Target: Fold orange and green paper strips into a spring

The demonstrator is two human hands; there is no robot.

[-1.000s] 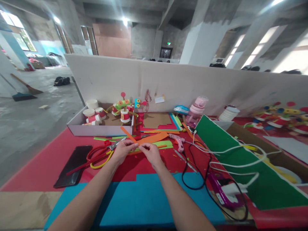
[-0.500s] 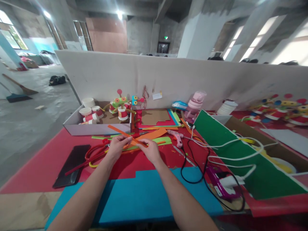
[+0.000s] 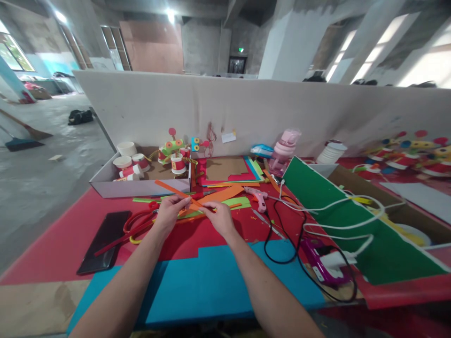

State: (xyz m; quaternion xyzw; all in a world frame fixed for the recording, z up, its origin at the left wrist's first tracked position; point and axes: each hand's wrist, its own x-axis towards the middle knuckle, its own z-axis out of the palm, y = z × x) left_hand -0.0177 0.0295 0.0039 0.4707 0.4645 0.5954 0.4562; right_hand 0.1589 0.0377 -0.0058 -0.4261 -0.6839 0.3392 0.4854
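Note:
An orange paper strip (image 3: pixel 171 188) runs slantwise between my hands, its far end sticking out up and to the left. My left hand (image 3: pixel 170 214) pinches it between thumb and fingers. On the strip's lower right part, my right hand (image 3: pixel 220 218) is closed with thumb and fingertips together. Beneath and behind the hands lie a wider orange paper piece (image 3: pixel 227 192) and light green paper (image 3: pixel 243 203). Red-handled scissors (image 3: pixel 131 224) rest just left of my left hand, partly hidden by it. A pink glue gun (image 3: pixel 259 197) lies right of my right hand.
A black phone (image 3: pixel 104 241) lies at left. Behind stands a white box (image 3: pixel 141 188) with paper cups and a cup figure. At right are a craft knife (image 3: pixel 269 224), cables, a purple power strip (image 3: pixel 326 265) and a green-sided box (image 3: pixel 338 225). Blue sheet (image 3: pixel 204 291) covers the front.
Both hands keep hold of the orange strip and have barely moved. The whole view has shifted slightly.

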